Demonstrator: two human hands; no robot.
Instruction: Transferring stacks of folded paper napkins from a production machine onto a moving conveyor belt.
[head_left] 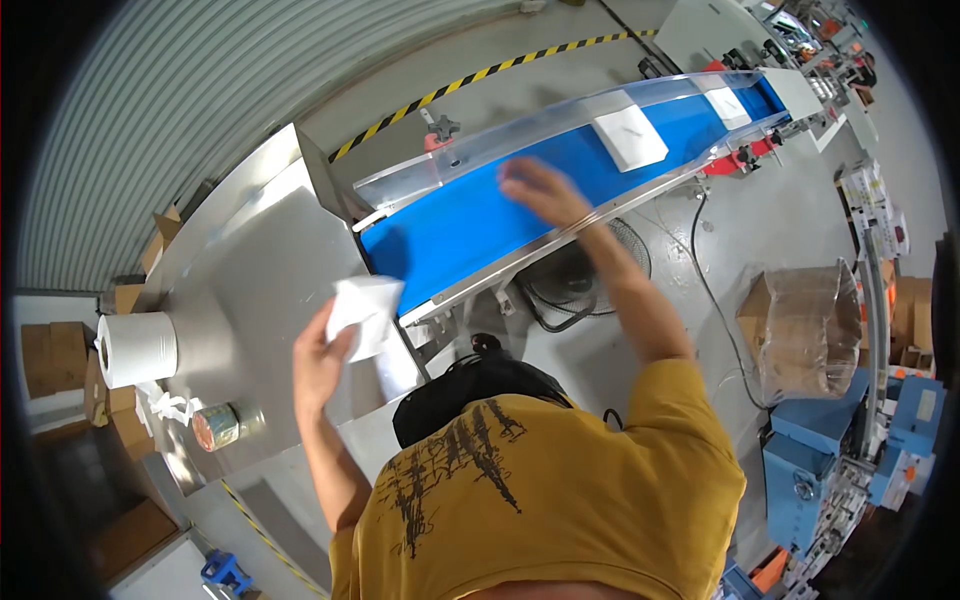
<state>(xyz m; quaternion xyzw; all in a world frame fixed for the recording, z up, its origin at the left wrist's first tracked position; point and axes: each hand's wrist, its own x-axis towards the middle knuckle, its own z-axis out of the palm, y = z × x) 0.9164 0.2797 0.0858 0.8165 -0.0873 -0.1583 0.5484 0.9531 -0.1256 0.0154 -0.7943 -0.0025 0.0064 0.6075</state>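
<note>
Near the belt's left end, my left hand (320, 350) is closed on a white flat packet (372, 308), held between thumb and fingers at the edge of the steel table. My right hand (545, 192) hovers over the blue conveyor belt (455, 240); motion blur hides whether its fingers are closed, and nothing shows in them. Farther along the belt lies a white packet or flat box (632, 138). Another white piece (726, 106) lies near the belt's far right end.
On the steel table (250, 285) at left are a large white roll (140, 350) and a round tin-like container (215, 427). A clear guard rail (400, 182) lines the belt's far side. Below it stands a black fan (570, 280). A bagged carton (805, 325) sits at right.
</note>
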